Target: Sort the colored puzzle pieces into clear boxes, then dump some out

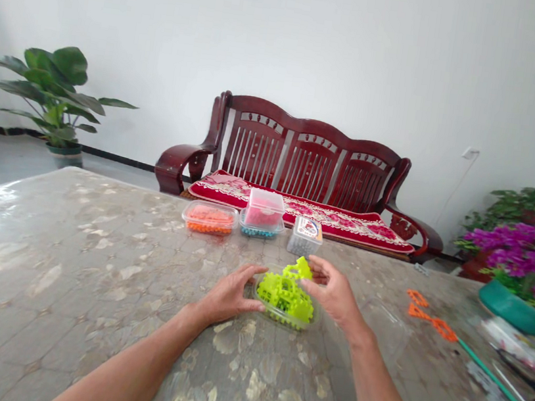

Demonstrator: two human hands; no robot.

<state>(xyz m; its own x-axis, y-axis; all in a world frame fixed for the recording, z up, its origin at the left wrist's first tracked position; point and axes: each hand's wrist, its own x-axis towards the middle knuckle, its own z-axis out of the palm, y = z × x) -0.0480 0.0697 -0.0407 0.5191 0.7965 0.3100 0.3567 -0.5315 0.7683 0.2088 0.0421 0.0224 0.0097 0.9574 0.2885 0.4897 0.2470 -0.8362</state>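
Note:
A clear plastic container (275,318) heaped with lime-green interlocking toy pieces (284,294) stands on the table in front of me. My left hand (234,294) grips its left side, thumb near the front and fingers toward the back. At the container's right side, my right hand (332,291) has its thumb and fingers closed around a lime-green piece (302,268) that sticks up above the heap. Part of that piece and some fingertips are hidden. Just right of my right wrist, a transparent lid (383,330) lies on the tabletop.
Behind the container stand a tub of orange pieces (210,219), a pink-filled box (265,209) on a tub of blue pieces (260,231), and a grey box (305,236). Orange pieces (432,320) joined to a green stick (489,374) lie right, near a flowerpot (518,307).

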